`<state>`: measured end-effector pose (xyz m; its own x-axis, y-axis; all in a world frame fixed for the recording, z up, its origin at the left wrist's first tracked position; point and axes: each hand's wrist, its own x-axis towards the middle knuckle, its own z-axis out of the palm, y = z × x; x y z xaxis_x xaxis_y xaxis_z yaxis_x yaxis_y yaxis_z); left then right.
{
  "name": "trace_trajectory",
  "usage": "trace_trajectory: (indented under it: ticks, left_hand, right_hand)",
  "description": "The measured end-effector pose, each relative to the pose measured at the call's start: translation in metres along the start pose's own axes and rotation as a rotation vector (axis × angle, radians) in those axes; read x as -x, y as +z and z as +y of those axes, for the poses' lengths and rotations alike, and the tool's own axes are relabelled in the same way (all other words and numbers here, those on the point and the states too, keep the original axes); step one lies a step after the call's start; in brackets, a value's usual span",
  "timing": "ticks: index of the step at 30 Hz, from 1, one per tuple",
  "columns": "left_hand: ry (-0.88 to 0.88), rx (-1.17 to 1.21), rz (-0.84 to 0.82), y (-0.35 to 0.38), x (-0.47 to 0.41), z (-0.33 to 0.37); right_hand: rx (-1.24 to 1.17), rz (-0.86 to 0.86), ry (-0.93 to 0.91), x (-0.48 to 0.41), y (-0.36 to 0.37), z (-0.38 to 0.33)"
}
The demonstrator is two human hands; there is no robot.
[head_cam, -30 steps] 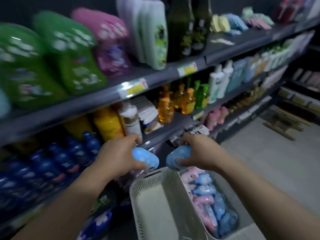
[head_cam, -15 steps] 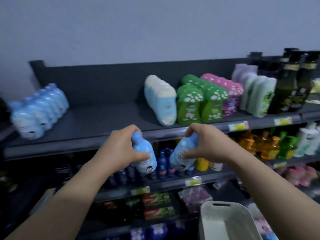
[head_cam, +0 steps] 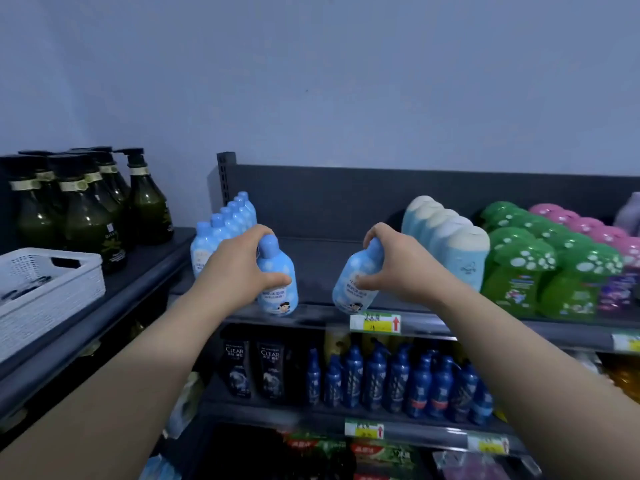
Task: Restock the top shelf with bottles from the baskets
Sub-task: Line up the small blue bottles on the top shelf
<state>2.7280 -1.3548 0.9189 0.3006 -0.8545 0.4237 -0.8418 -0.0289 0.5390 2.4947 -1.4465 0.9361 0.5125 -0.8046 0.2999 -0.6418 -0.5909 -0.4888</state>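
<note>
shelving reference: top shelf point(head_cam: 322, 258). its deck carried stock in files running front to back with labels outward, presumably so each file could be fed from the front. a bare lane lay at its middle. light blue bottle row point(head_cam: 221, 230) stood toward its left end, and white-capped bottles point(head_cam: 446, 244), green bottles point(head_cam: 519, 265) and pink bottles point(head_cam: 588, 226) toward its right.

white basket point(head_cam: 52, 299) stood left of the top shelf, on the adjoining unit beside dark pump bottles point(head_cam: 79, 216). dark shapes showed through its mesh wall; the contents could not be identified.

left hand point(head_cam: 239, 268) gripped left bottle point(head_cam: 277, 282) at the front edge of the top shelf. its fingers were curled round the neck and shoulder, and the thumb was pressed on the label face. this bottle was upright, label forward, matching the row behind it.

right hand point(head_cam: 398, 268) held right bottle point(head_cam: 353, 289) at the same front edge, on the right side of the lane. its fingers were curled over cap and neck, and the thumb pinched the body. this bottle was tilted, cap leaning right.

the high grips probably kept both bases free for seating. whether either base touched the deck could not be told.

price tag point(head_cam: 375, 323) sat on the top shelf's front lip, just beneath the right bottle.
</note>
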Motion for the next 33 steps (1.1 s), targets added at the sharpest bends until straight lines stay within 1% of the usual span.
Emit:
trace_trajectory:
  ticks: [4, 8, 16, 22, 27, 33]
  left_hand:
    - [-0.029, -0.156, 0.052, 0.002, -0.040, -0.023]
    - [-0.065, -0.255, 0.032, 0.012, -0.085, -0.042]
    - [-0.094, -0.199, 0.010, 0.042, -0.172, -0.066]
    - [-0.153, -0.174, -0.024, 0.066, -0.232, -0.077]
    - [-0.172, -0.117, -0.079, 0.087, -0.275, -0.100]
    - [-0.172, -0.144, -0.129, 0.102, -0.304, -0.119]
  right_hand:
    - [-0.032, -0.044, -0.038, -0.047, 0.012, 0.001]
    - [-0.060, -0.071, -0.051, -0.095, 0.019, 0.011]
    - [-0.070, -0.115, -0.052, -0.175, 0.046, 0.029]
    - [-0.076, -0.125, -0.010, -0.221, 0.067, 0.035]
    - [-0.084, -0.125, 0.059, -0.244, 0.077, 0.039]
    - [-0.041, -0.107, 0.097, -0.260, 0.080, 0.046]
